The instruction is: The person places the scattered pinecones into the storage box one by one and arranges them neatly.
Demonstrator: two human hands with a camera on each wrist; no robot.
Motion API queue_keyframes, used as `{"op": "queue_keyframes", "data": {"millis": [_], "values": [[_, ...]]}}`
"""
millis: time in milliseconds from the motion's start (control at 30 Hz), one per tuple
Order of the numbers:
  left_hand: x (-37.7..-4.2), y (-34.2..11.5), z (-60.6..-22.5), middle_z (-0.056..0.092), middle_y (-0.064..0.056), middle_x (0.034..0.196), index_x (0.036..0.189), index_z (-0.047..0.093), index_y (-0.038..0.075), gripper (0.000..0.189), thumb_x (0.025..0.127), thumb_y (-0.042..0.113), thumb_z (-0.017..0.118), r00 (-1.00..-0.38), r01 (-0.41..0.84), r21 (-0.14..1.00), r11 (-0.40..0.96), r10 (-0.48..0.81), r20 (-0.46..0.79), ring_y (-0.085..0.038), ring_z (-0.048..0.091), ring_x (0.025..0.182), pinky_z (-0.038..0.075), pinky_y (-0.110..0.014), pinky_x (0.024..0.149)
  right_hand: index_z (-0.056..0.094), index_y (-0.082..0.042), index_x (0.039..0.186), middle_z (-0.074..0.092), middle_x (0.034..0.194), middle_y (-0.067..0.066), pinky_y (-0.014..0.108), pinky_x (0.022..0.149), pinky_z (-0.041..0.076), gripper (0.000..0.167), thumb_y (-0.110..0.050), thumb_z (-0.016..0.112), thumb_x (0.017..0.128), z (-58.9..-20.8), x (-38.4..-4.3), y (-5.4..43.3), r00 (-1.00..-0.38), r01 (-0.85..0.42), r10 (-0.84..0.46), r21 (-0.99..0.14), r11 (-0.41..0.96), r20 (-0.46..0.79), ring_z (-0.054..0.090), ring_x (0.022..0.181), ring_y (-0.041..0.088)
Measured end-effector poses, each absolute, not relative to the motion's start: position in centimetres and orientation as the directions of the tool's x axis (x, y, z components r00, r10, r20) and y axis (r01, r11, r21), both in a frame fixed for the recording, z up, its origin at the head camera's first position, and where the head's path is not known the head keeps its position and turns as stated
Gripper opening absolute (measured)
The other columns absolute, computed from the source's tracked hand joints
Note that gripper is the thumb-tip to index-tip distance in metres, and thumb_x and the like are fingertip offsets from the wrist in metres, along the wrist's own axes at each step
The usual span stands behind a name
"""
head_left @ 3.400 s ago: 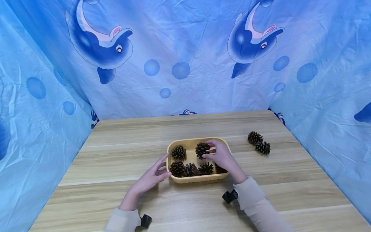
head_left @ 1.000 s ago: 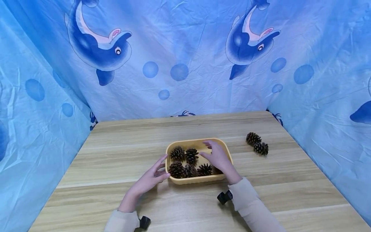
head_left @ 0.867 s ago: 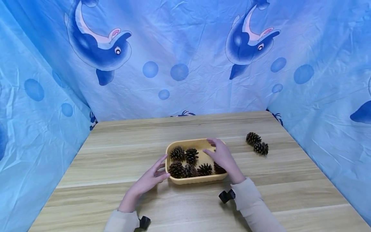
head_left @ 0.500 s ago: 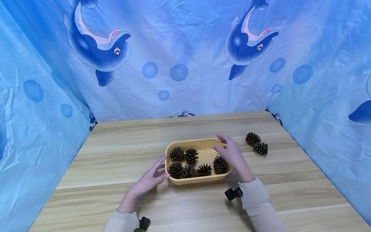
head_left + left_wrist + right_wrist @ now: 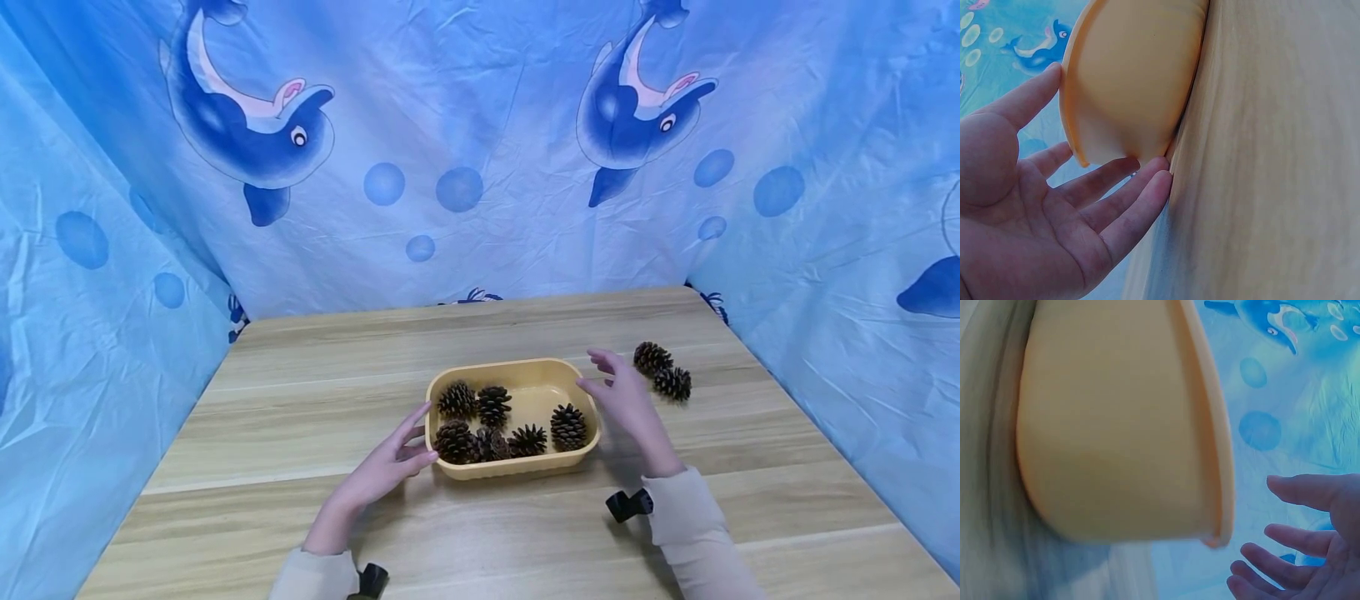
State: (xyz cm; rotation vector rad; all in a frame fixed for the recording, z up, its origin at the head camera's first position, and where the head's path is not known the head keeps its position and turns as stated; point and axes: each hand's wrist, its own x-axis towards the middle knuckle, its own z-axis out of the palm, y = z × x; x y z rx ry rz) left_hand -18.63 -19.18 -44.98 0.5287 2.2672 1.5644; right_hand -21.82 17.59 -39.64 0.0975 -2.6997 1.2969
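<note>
A shallow yellow plastic basket (image 5: 517, 468) sits on the table with several brown pine cones inside, among them one at the right end (image 5: 568, 427) and one near the back left (image 5: 492, 406). My left hand (image 5: 384, 473) rests its spread fingers and thumb against the basket's left end; in the left wrist view, fingertips (image 5: 1159, 178) reach its lower edge. Just past the right end of the basket, my right hand (image 5: 624, 402) hovers with loose, parted fingers and holds nothing. Beyond it lie two more pine cones, one behind (image 5: 652, 358) and one in front (image 5: 672, 383).
The wooden table (image 5: 330, 358) runs back to a blue curtain (image 5: 480, 108) printed with dolphins, which also hangs at both sides. A small black device (image 5: 628, 505) is strapped at the right wrist, and another one (image 5: 369, 579) at the left.
The pine cone that my right hand held over the basket now lies inside, next to the back left one. That hand has moved right, out of the basket. My left hand has stayed put.
</note>
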Motion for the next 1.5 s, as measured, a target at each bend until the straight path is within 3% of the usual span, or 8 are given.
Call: {"op": "queue_keyframes", "data": {"millis": [200,667,833,967,1233,1500], "values": [[-18.6,-19.2,-45.0,0.029,-0.035,0.15,0.157,0.012,0.02,0.078,0.096,0.024,0.06,-0.873,0.114,0.94,0.323,0.484,-0.06,-0.052,0.044,0.13,0.051,-0.055,0.097,0.044,0.001,0.141,0.046,0.142,0.027,0.053,0.107,0.044,0.059,-0.015,0.068,0.089,-39.8,-21.6,19.0,-0.986,-0.077,0.062,-0.755,0.651,0.155,0.047,0.13,0.042],[-18.7,-19.2,-44.9,0.028,-0.035,0.15,0.157,0.012,0.02,0.078,0.095,0.024,0.06,-0.873,0.109,0.94,0.322,0.483,-0.064,-0.052,0.043,0.131,0.051,-0.055,0.098,0.049,0.006,0.134,0.052,0.133,0.031,0.054,0.104,0.045,0.052,-0.011,0.068,0.088,-40.4,-21.3,21.8,-0.963,-0.071,0.137,-0.709,0.702,0.232,0.05,0.124,0.044],[-18.7,-19.2,-45.0,0.028,-0.035,0.15,0.157,0.012,0.02,0.078,0.096,0.024,0.06,-0.872,0.109,0.941,0.321,0.485,-0.065,-0.052,0.042,0.131,0.05,-0.056,0.098,0.051,0.004,0.134,0.047,0.134,0.032,0.058,0.108,0.036,0.051,-0.012,0.068,0.089,-40.6,-21.3,22.4,-0.949,-0.007,0.219,-0.713,0.701,0.225,0.043,0.124,0.045],[-18.7,-19.2,-45.0,0.029,-0.035,0.15,0.157,0.012,0.019,0.078,0.095,0.024,0.06,-0.875,0.106,0.941,0.321,0.48,-0.066,-0.052,0.043,0.13,0.05,-0.056,0.098,0.05,0.004,0.133,0.042,0.138,0.033,0.059,0.113,0.029,0.05,-0.01,0.067,0.089,-41.2,-21.6,22.9,-0.919,0.036,0.32,-0.758,0.651,0.23,0.038,0.13,0.048],[-18.7,-19.2,-45.0,0.028,-0.035,0.15,0.157,0.012,0.018,0.078,0.095,0.024,0.06,-0.873,0.104,0.94,0.324,0.482,-0.069,-0.053,0.042,0.131,0.049,-0.056,0.1,0.046,0.006,0.136,0.041,0.138,0.032,0.057,0.113,0.03,0.055,-0.006,0.068,0.087,-42.7,-21.9,23.5,-0.823,0.084,0.515,-0.846,0.527,0.239,0.038,0.129,0.047],[-18.6,-19.2,-44.8,0.028,-0.035,0.15,0.157,0.011,0.019,0.079,0.095,0.024,0.06,-0.873,0.101,0.942,0.321,0.483,-0.071,-0.052,0.042,0.131,0.049,-0.056,0.1,0.046,0.001,0.14,0.038,0.141,0.031,0.057,0.113,0.029,0.06,-0.008,0.068,0.085,-43.6,-22.1,24.4,-0.778,0.134,0.592,-0.866,0.482,0.209,0.034,0.132,0.048]]}}
